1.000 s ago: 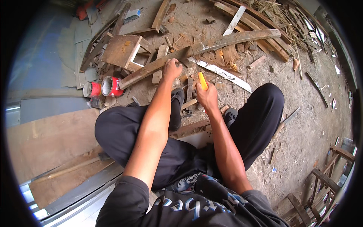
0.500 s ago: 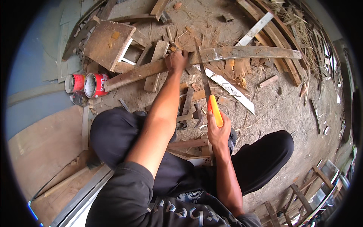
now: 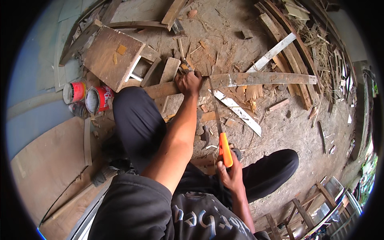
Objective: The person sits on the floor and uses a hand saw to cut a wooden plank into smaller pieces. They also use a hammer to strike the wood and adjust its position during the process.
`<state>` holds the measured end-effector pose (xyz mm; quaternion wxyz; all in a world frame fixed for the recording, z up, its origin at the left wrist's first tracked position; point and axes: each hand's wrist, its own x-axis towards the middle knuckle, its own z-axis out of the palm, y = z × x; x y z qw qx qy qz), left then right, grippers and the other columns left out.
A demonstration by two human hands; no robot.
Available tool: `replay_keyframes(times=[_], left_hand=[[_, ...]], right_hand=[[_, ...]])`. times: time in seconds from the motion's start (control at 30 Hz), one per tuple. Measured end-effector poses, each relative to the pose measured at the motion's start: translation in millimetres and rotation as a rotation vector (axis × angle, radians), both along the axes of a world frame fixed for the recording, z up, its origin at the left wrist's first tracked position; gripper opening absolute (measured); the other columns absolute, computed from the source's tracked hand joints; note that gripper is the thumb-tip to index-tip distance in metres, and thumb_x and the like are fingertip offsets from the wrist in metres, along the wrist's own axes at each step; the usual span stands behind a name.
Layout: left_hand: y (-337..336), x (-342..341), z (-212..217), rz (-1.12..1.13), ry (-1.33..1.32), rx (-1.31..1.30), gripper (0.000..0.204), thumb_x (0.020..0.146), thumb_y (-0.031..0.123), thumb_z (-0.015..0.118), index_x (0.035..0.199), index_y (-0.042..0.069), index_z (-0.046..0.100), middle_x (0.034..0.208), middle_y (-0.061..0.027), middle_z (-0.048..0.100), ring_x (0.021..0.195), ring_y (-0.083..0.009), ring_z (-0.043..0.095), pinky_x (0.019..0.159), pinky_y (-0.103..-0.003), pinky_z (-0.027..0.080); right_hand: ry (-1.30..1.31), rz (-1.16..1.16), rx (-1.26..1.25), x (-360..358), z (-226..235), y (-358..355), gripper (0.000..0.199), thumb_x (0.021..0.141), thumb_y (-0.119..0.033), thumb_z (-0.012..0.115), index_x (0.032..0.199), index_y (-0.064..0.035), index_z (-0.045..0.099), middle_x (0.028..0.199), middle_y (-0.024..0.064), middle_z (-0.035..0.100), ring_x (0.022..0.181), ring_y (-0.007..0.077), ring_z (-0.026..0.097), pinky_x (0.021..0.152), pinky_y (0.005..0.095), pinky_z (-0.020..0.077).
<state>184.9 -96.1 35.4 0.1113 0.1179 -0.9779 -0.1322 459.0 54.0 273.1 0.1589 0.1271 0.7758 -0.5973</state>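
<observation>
A long, worn wooden plank (image 3: 260,79) lies across in front of me. My left hand (image 3: 189,83) grips it with closed fingers, just left of the saw. My right hand (image 3: 231,174) is wrapped around the orange-and-yellow handle of a handsaw (image 3: 218,120), close to my body. The saw's blade points away from me, its far end at the plank's near edge beside my left hand. My bent left knee covers the plank's left part. A claw hammer (image 3: 205,136) lies on the ground left of the saw, partly hidden by my arm.
A white-painted strip (image 3: 239,113) and wood scraps litter the dirt floor beyond the saw. Red cans (image 3: 93,101) and a wooden box-like piece (image 3: 114,54) stand at the left. Long boards (image 3: 288,60) are piled at the far right, and a wooden frame (image 3: 304,214) lies near right.
My right hand has drawn the saw back toward me, so its blade no longer reaches far past the plank. My left knee has moved forward over the plank's left part. The view has shifted.
</observation>
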Motion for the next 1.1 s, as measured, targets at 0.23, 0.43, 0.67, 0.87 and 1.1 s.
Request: replay_keyframes(times=[0.23,0.43,0.67,0.87,1.1], left_hand=[[-6,1,-2,-0.113,-0.171,-0.073,0.036,0.09,0.033,0.049,0.079,0.009,0.075,0.078,-0.0133,0.073,0.078,-0.0308,0.07,0.092,-0.047,0.042],[-4,0,8,-0.075,-0.282,-0.014,0.036,0.089,0.035,0.05,0.076,0.01,0.073,0.079,-0.0131,0.074,0.083,-0.0296,0.071,0.092,-0.047,0.043],[-8,8,-10,-0.038,-0.214,-0.037,0.038,0.088,0.036,0.051,0.076,0.008,0.074,0.082,-0.0163,0.074,0.08,-0.0299,0.07,0.09,-0.046,0.045],[-8,-1,-10,-0.081,-0.216,-0.055,0.039,0.088,0.034,0.049,0.072,0.01,0.075,0.08,-0.0149,0.074,0.078,-0.0287,0.07,0.089,-0.045,0.044],[-4,-13,-7,-0.068,-0.218,-0.101,0.044,0.089,0.04,0.051,0.075,0.007,0.077,0.082,-0.0176,0.074,0.081,-0.0324,0.071,0.087,-0.046,0.047]], right_hand=[[-0.051,-0.095,0.244,-12,36,-22,0.027,0.09,-0.008,0.07,0.111,0.0021,0.056,0.082,0.0186,0.068,0.074,0.0348,0.073,0.065,0.0345,0.0549],[-0.012,-0.269,0.239,-106,-12,-38,0.018,0.099,-0.014,0.06,0.099,0.0034,0.061,0.07,0.0098,0.057,0.064,0.0108,0.052,0.057,0.0315,0.0438],[-0.087,-0.202,0.261,-13,16,-35,0.012,0.092,-0.007,0.07,0.097,0.0017,0.062,0.071,0.0168,0.066,0.063,0.0214,0.07,0.059,0.0313,0.0527],[0.082,-0.198,0.354,-70,-27,-41,0.012,0.094,-0.009,0.066,0.096,0.0015,0.062,0.071,0.023,0.066,0.067,0.0354,0.072,0.059,0.0381,0.0525],[0.08,-0.233,0.231,22,-5,-37,0.015,0.089,-0.005,0.072,0.089,0.0006,0.058,0.068,0.0174,0.062,0.057,0.0305,0.067,0.055,0.0337,0.0505]])
